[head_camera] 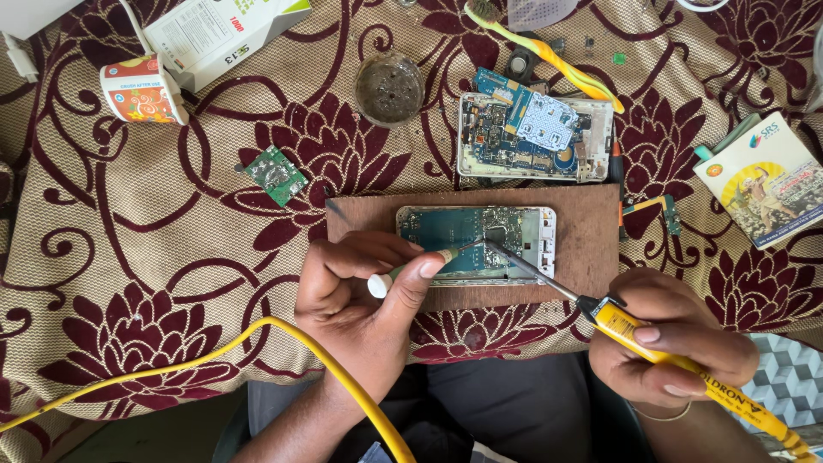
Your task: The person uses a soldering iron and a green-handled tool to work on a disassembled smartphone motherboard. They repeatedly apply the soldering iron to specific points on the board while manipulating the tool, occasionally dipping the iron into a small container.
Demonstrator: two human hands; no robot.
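Hands at a repair bench, seen from the head camera: the left hand (360, 287) pinches a slim white-capped tool (411, 268) between thumb and curled fingers, its fine tip resting on the circuit board of an opened phone (476, 243), while the right hand (673, 339) is wrapped in a closed grip around the yellow handle of a soldering iron (617, 324) whose metal tip meets the same spot on the board. The phone lies on a small brown wooden board (591, 249), which sits on a maroon-and-beige floral cloth (146, 249). Just behind it rests a second dismantled phone (531, 137) with a loose blue board on top, and a yellow-green toothbrush (549, 56) leans across it. A small green circuit board (274, 176) lies apart to the left, near a round dish (390, 86) (its contents too dark to identify). A yellow cable (257, 330) loops under the left wrist. Risks, as a judgement: the iron held too long could lift a pad or scorch nearby parts; a slip of either tip could bridge contacts; the cable could snag the left arm; and the hot tip sits close to cloth and fingers.
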